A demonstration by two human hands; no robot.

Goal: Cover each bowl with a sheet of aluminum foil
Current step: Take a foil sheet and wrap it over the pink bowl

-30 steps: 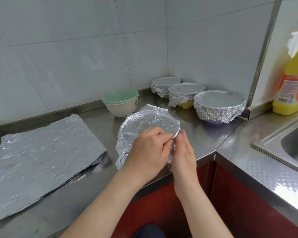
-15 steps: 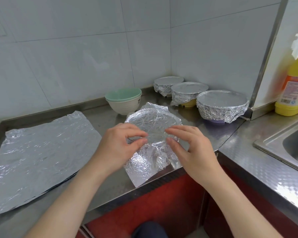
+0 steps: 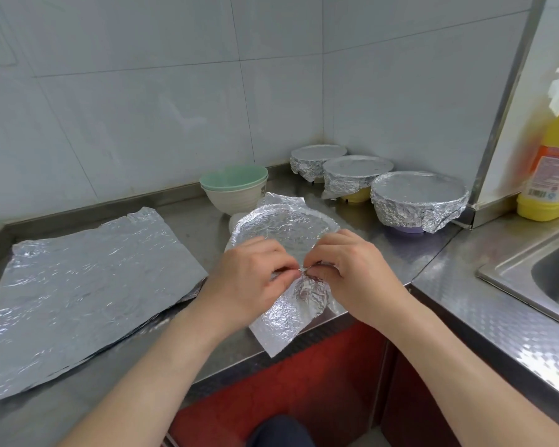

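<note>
A bowl draped in a foil sheet (image 3: 283, 225) stands at the front of the steel counter (image 3: 384, 253). My left hand (image 3: 249, 282) and my right hand (image 3: 352, 272) meet at its near rim, both pinching the crumpled foil there. A loose corner of that foil hangs down over the counter edge. Three foil-covered bowls stand at the back right: one in the corner (image 3: 317, 158), a yellow one (image 3: 355, 172) and a purple one (image 3: 418, 198). Two stacked uncovered bowls (image 3: 234, 188), green over white, stand behind the draped one.
A stack of flat foil sheets (image 3: 84, 291) lies on the left of the counter. A yellow detergent bottle (image 3: 552, 162) stands at the right by the wall, and a steel sink (image 3: 549, 279) is at the far right. Tiled walls close the back.
My hands, spread apart over the foil half a second ago, have come together at the near rim and now pinch the foil. A second ago they were together there as well.
</note>
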